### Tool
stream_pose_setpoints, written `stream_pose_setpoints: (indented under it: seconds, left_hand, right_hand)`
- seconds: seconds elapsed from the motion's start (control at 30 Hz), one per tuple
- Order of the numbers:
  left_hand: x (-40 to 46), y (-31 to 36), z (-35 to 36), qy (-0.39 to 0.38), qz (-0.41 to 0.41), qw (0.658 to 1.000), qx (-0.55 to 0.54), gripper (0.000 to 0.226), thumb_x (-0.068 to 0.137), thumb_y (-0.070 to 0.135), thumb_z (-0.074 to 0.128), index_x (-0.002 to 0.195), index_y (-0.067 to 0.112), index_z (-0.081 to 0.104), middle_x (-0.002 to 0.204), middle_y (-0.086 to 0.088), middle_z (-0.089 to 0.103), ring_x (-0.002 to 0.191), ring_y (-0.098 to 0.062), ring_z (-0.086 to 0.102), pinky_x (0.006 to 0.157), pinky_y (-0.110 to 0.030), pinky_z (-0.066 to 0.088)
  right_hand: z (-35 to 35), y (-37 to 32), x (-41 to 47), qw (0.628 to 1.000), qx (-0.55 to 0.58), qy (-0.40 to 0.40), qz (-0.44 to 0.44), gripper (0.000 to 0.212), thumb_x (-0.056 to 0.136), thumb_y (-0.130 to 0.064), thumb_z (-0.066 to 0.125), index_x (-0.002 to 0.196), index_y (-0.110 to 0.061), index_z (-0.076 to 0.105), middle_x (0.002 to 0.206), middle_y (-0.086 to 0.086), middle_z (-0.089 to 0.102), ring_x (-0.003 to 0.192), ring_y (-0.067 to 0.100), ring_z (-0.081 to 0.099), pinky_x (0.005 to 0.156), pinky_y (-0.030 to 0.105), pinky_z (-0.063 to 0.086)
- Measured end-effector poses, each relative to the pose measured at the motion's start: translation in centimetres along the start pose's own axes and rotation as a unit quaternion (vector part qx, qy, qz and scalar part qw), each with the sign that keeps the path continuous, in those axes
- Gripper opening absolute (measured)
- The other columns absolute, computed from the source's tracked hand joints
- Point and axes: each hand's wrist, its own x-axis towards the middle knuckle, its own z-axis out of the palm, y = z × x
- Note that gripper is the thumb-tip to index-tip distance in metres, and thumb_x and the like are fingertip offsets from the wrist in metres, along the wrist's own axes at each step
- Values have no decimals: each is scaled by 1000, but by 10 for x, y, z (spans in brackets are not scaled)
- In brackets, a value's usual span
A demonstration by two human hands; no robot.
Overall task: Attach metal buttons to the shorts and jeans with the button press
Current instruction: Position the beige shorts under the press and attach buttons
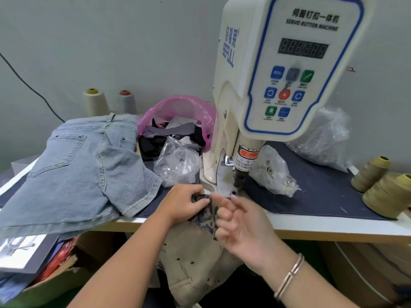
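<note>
Where the front edge of the surface (333,227) runs across the view, both hands work right at it, with open room below the edge and to the right along the dark cloth cover (322,196). Left hand (186,204) curls its fingers onto the patterned waistband of the tan shorts (195,263), pinching the fabric just in front of the machine's base. Right hand (240,223) sits just beside it, fingers loosely bent, its thumb and forefinger near the waistband; I cannot tell whether this grip holds anything, as the fingertips blur together. Most of the shorts hang below the edge into the person's lap.

Directly beyond both hands stands the button press (278,85), its punch (239,178) hanging above a small dark die (233,192) that lies just past the right fingertips. A bracelet (289,276) circles the right wrist.

Left of the left hand, light blue jeans (84,170) lie heaped, one leg draping over the front edge. Beyond them stand 2 pale thread cones (95,103) against the wall. Between the jeans and the press sit a clear plastic bag (178,165) and a pink bag of scraps (178,121). Right of the press lie 2 more clear bags (273,170), and at the far right 2 olive thread spools (387,194) stand close to the edge. A cardboard box (55,274) sits below the surface at the left.
</note>
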Motion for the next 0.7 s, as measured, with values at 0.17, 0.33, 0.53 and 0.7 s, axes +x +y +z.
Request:
stream_pose_setpoints:
  seconds: [0.17, 0.33, 0.53, 0.7]
  left_hand:
    - [-3, 5, 1, -18, -8, 1000, 4, 18, 72, 24, 45, 70, 16, 61, 71, 1, 62, 75, -21, 58, 62, -29, 45]
    - [-2, 8, -3, 21, -9, 999, -46, 24, 70, 27, 50, 85, 16, 63, 83, -10, 67, 81, -29, 62, 70, -48, 53]
    - [2, 8, -4, 15, -30, 998, -45, 25, 70, 25, 51, 76, 3, 61, 75, -16, 66, 73, -35, 61, 62, -50, 50]
    - [2, 4, -2, 11, -33, 999, -24, 30, 69, 27, 48, 69, -1, 60, 70, -16, 67, 72, -36, 60, 62, -45, 49]
  right_hand:
    - [53, 18, 43, 913, -364, 53, -175, 21, 91, -14, 52, 91, -18, 72, 73, -7, 57, 65, 6, 53, 58, 15, 38]
    - [73, -3, 126, 580, -729, 132, -339, 33, 94, -8, 40, 117, -11, 63, 117, 7, 57, 112, 24, 48, 92, 29, 33]
    - [75, -10, 174, 407, -854, 186, -265, 31, 88, -1, 44, 111, -11, 63, 116, 10, 61, 110, 30, 56, 88, 35, 42]
    - [75, -9, 186, 346, -877, 190, -273, 24, 89, -4, 47, 106, -14, 61, 108, 4, 66, 103, 25, 61, 79, 32, 34]
